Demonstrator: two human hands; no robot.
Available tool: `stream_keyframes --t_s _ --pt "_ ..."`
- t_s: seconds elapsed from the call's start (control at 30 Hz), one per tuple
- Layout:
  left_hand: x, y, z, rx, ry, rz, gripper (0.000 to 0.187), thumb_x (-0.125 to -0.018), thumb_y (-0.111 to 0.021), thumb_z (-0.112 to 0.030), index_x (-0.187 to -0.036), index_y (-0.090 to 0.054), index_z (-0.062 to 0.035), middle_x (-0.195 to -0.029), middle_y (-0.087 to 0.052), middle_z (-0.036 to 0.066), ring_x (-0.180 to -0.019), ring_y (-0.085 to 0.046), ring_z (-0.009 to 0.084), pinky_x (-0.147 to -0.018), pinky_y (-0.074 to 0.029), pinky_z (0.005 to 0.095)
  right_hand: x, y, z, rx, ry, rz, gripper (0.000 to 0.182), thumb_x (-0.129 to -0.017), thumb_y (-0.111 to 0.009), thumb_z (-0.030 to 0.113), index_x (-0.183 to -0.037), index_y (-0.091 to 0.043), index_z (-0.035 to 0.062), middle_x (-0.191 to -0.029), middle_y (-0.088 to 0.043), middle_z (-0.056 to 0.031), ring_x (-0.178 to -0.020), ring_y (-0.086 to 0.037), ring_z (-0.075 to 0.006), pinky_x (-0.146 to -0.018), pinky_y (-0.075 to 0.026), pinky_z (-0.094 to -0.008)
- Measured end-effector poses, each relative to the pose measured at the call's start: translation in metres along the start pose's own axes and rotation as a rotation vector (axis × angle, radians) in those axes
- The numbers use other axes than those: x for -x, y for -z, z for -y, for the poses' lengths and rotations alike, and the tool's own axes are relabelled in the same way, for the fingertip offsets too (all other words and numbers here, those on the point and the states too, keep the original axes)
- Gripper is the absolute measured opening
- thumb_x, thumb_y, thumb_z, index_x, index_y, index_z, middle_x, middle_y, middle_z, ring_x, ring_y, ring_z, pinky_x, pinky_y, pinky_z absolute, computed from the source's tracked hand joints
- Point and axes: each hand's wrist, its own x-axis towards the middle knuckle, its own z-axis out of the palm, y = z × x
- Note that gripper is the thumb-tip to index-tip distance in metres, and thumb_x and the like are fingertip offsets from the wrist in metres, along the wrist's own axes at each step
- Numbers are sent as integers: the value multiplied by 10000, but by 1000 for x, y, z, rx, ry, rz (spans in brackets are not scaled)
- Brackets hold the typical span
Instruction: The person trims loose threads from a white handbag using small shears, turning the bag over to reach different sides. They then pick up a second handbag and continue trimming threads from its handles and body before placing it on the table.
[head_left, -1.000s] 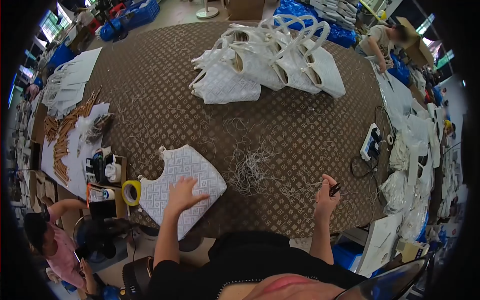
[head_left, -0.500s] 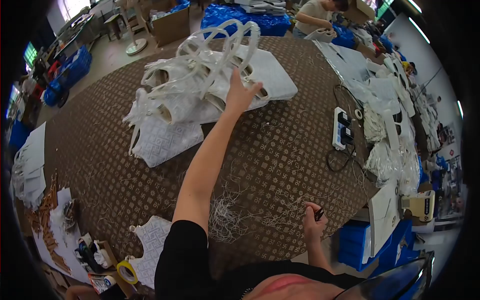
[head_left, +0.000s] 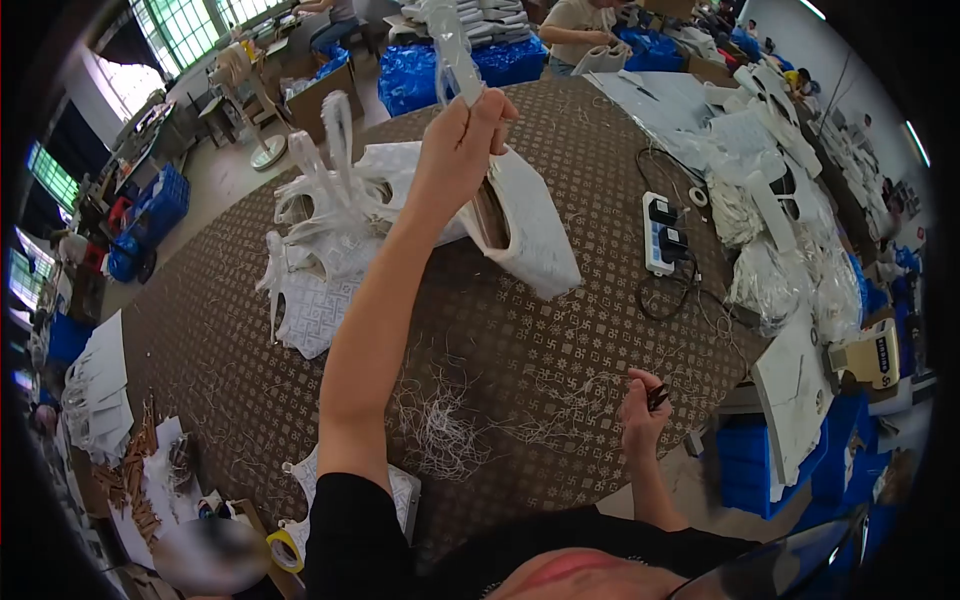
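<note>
My left hand (head_left: 462, 148) is closed around the plastic-wrapped handle of a white quilted handbag (head_left: 540, 235), which hangs tilted over the far part of the table. The bag's opening shows a brownish inside. Left of it, more white handbags (head_left: 320, 290) with upright, plastic-wrapped handles lie in a heap, partly hidden behind my forearm. Low on the right, my right hand (head_left: 642, 420) is closed around small dark thread snips (head_left: 656, 397), their tips just showing. A tangle of loose white threads (head_left: 445, 430) lies between my arms.
The brown patterned table (head_left: 560, 350) bears a power strip (head_left: 658, 235) with black plugs and cables on the right. White bag parts (head_left: 780, 230) pile up along the right edge. Yellow tape (head_left: 285, 550) and another white piece (head_left: 305, 490) are near left. A co-worker (head_left: 585, 35) sits across.
My left hand has gone from open over the heap to gripping a handle. One handbag is lifted and tilted away from the others. My right hand still holds the snips.
</note>
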Motion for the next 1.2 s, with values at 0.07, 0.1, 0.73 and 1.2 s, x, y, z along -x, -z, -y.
stream_keyframes --t_s 0.07,0.1,0.73,1.2 --pt "22 -4 -50 76 17 85 350 -959 -398 -309 -796 -531 -29 -576 -431 -27 -528 -373 54 -537 -356 222 1 9 16 -87 130 24 199 -923 -495 179 -1020 -581 28 -566 -445 41 -448 -309 -10 -389 -243 -203" --pt "37 -3 -64 68 13 103 350 -959 -398 -309 -796 -531 -29 -576 -431 -27 -528 -373 54 -537 -356 222 3 15 24 -102 131 11 199 -923 -495 179 -1020 -581 28 -566 -445 41 -448 -309 -10 -389 -243 -203" --pt "291 -10 -183 -61 -124 549 444 -612 -753 -431 -597 -548 -38 -579 -492 29 -550 -454 182 -470 -324 295 24 40 53 372 -281 678 599 -736 -702 361 -1188 -530 6 -896 -637 -50 -851 -567 -106 -770 -446 -259" --pt "409 30 -200 -918 424 479 305 -689 -543 61 -974 -601 -30 -1089 -534 117 -972 -530 321 -832 -446 371 83 10 57 480 -10 797 488 -770 -658 340 -1154 -565 54 -977 -647 -84 -883 -612 -149 -803 -454 -266"
